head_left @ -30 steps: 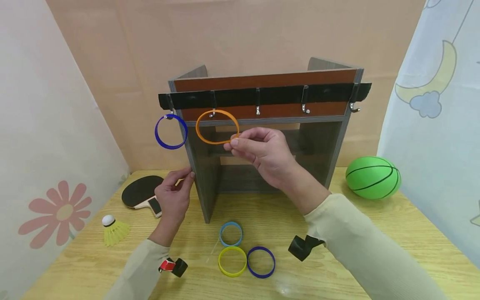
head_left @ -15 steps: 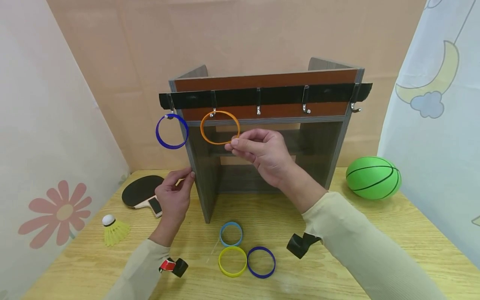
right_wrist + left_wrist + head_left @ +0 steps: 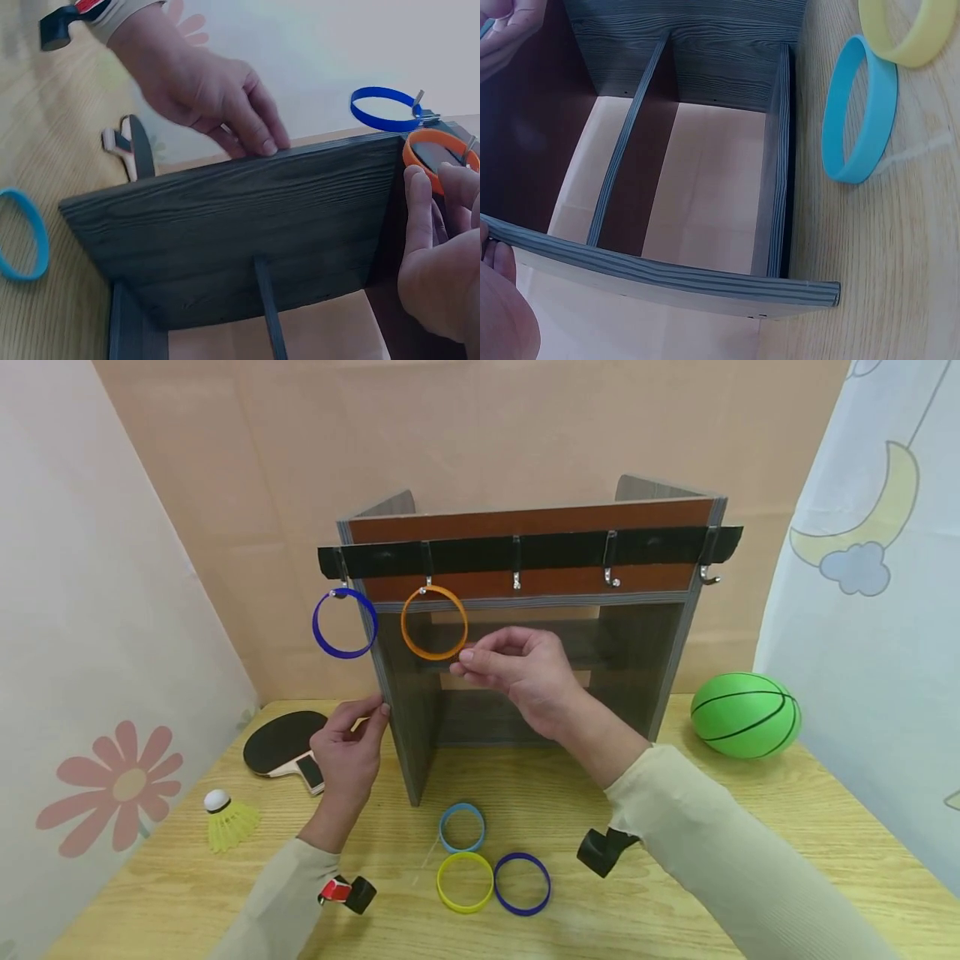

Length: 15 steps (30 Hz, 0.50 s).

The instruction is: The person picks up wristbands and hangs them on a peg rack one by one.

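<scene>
The orange band (image 3: 429, 657), earlier pulled wide, is now left rounder on the second hook (image 3: 427, 560) from the left. Its lower edge is met by the right hand's (image 3: 517, 672) nearly closed fingers (whether pinched cannot be told); the rack's (image 3: 408, 710) side edge is still held by the left hand's (image 3: 348, 747) bent fingers.

R grip (image 3: 528, 677) up & fwd, L grip (image 3: 348, 750) lower, both w/ thumb (image 3: 486, 660) nr bent fingers (image 3: 356, 709).
</scene>
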Each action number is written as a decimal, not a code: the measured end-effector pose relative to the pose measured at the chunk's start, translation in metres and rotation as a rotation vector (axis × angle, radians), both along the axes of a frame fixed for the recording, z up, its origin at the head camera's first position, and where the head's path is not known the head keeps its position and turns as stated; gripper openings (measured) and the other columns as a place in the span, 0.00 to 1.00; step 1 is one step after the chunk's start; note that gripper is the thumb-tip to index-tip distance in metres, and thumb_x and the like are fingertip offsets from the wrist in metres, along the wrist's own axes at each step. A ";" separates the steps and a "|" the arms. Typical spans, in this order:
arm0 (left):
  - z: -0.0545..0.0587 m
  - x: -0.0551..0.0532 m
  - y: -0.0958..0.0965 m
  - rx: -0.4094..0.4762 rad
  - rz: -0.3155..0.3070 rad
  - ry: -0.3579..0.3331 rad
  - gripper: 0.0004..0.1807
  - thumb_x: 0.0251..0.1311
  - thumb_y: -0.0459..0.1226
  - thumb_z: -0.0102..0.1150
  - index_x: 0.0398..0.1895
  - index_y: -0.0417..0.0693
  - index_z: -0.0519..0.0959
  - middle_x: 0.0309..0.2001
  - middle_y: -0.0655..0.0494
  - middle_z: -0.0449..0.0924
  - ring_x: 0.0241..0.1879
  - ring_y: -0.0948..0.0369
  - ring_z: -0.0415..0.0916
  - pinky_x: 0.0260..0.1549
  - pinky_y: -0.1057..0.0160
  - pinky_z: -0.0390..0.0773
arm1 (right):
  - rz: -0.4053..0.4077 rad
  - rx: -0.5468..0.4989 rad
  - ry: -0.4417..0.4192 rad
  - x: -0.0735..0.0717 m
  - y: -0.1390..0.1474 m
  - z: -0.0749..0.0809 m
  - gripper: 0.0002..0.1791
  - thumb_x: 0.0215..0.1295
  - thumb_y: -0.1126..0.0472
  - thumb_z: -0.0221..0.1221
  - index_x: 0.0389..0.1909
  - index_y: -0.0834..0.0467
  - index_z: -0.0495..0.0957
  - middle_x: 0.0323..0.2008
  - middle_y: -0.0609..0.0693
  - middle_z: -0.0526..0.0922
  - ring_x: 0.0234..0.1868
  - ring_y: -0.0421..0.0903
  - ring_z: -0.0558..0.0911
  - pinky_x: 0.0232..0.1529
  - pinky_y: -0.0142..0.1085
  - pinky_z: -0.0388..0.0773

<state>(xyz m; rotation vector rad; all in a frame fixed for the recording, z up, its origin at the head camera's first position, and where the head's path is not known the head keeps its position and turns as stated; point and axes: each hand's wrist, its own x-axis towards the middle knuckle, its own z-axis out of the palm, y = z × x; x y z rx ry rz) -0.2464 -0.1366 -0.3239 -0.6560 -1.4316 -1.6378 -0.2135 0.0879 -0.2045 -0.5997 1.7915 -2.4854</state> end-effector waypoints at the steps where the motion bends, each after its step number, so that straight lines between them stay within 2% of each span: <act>1: 0.000 0.000 0.000 0.002 -0.003 -0.001 0.08 0.50 0.16 0.60 0.35 0.21 0.80 0.31 0.43 0.80 0.35 0.61 0.79 0.38 0.65 0.81 | -0.005 0.008 0.002 0.000 0.002 -0.001 0.03 0.60 0.74 0.61 0.29 0.65 0.77 0.34 0.62 0.82 0.38 0.53 0.84 0.51 0.46 0.77; 8: -0.002 -0.002 0.000 0.012 -0.014 0.004 0.08 0.50 0.16 0.60 0.35 0.21 0.80 0.31 0.43 0.81 0.34 0.61 0.79 0.38 0.65 0.81 | -0.014 0.085 0.030 0.005 0.019 -0.013 0.03 0.59 0.72 0.62 0.29 0.65 0.78 0.32 0.58 0.83 0.36 0.51 0.84 0.45 0.42 0.80; 15: -0.002 -0.001 0.000 0.005 0.004 -0.003 0.08 0.50 0.17 0.61 0.35 0.22 0.80 0.32 0.44 0.81 0.35 0.61 0.79 0.38 0.65 0.81 | 0.034 0.234 0.051 0.021 0.035 -0.030 0.11 0.56 0.67 0.67 0.34 0.70 0.77 0.31 0.60 0.82 0.34 0.53 0.84 0.40 0.43 0.82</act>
